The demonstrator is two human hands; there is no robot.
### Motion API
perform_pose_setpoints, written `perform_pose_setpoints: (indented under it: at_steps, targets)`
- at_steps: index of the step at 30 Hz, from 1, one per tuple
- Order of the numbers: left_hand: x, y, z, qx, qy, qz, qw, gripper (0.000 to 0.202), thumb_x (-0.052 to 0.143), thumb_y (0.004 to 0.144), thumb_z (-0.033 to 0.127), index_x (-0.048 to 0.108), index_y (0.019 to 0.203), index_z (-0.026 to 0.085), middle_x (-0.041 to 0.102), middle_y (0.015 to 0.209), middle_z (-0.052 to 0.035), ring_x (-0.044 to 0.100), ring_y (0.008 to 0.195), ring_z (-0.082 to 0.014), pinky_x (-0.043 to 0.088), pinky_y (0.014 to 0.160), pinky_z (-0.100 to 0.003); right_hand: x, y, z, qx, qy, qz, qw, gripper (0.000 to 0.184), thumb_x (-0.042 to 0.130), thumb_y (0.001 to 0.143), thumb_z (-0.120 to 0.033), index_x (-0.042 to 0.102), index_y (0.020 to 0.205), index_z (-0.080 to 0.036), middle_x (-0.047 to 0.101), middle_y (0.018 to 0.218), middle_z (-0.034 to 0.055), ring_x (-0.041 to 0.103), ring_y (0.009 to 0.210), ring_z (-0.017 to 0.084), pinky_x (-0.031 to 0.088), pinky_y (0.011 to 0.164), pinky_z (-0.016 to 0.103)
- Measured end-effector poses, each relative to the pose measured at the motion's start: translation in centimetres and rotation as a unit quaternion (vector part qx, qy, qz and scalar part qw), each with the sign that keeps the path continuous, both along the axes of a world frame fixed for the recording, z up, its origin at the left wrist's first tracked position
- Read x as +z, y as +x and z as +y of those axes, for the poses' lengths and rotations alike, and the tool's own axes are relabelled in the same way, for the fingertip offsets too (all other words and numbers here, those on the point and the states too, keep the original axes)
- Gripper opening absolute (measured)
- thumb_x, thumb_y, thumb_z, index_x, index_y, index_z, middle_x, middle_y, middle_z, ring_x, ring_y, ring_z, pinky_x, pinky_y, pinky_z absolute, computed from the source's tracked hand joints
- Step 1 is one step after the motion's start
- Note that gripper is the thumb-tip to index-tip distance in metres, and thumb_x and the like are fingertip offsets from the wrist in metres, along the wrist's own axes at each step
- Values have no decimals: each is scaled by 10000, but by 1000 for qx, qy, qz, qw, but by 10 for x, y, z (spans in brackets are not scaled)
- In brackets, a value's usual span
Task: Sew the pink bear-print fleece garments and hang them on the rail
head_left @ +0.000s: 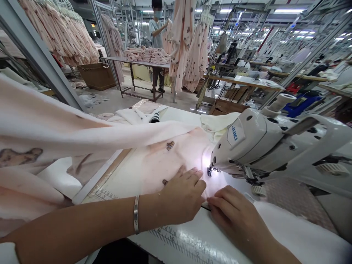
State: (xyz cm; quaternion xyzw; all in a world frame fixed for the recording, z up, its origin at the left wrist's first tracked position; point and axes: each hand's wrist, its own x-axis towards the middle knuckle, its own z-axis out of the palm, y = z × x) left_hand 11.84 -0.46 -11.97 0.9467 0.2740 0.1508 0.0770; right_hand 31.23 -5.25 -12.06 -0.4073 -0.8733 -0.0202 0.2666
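A pale pink fleece fabric piece (156, 161) with small brown bear prints lies on the sewing table under the presser foot (209, 171) of a white sewing machine (247, 139). My left hand (183, 194), with a silver bracelet at its wrist, rests on the fabric left of the foot. Its fingers are stretched forward over the cloth, and its thumb is near the fabric's front edge. Just in front of the foot, my right hand (233, 212) pinches that edge between thumb and fingers. The fingertips of both hands nearly meet there. The machine lamp brightens the cloth around the needle area.
More pink fabric (55, 124) drapes across the left side. Printed ruler scales mark the white table (170, 245). A thread cone (283, 101) stands behind the machine. Beyond are a cardboard box (97, 76), hanging garments (196, 55) and a person (158, 33) at another table.
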Motion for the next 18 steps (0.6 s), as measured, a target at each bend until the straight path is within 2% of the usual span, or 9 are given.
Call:
perform_pose_setpoints:
  at_steps: [4,8,11,13,15,18]
  targets:
    - [-4,0,3,-1,-8,-6,1000,234,385,914,244,499,1066,108,426,1380,-172,346,1317,-291,256,1090,-540,1,1,-2,-11,-23,-35,999,154,463,876,-126,608,850,-170,563,740,45,491,689,165,408,594,296]
    - [0,8,32,-40,-17,-20,999,249,404,909,272,481,1083,111,444,1352,-168,358,1303,-284,273,1088,-496,-2,11,8,-43,-55,-70,995,175,447,912,-211,617,943,-190,584,816,58,549,737,174,446,628,305]
    - [6,16,60,-87,-26,-35,995,176,470,853,251,483,986,137,555,1145,-119,507,1111,-243,373,1011,-402,-5,20,21,-80,-46,-97,991,185,463,917,-273,601,1028,-224,605,953,67,599,797,174,478,664,303]
    - [7,19,68,-94,-32,-44,994,168,497,808,228,470,951,146,571,1018,-88,541,977,-219,406,956,-376,-6,24,25,-88,-53,-103,989,176,459,919,-280,592,1030,-246,605,984,57,610,799,167,491,679,303]
    - [6,18,66,-79,-42,-55,994,257,507,783,220,451,1018,133,559,1059,-102,528,999,-229,377,985,-405,-7,23,22,-85,-78,-95,989,176,442,927,-275,582,1027,-243,597,960,56,607,778,159,498,702,310]
    - [1,14,54,-72,-53,-63,994,341,500,791,227,424,1105,117,483,1248,-153,443,1178,-266,269,1071,-461,-9,18,11,-90,-119,-67,987,193,410,942,-263,568,1045,-223,576,907,62,587,767,161,495,687,309]
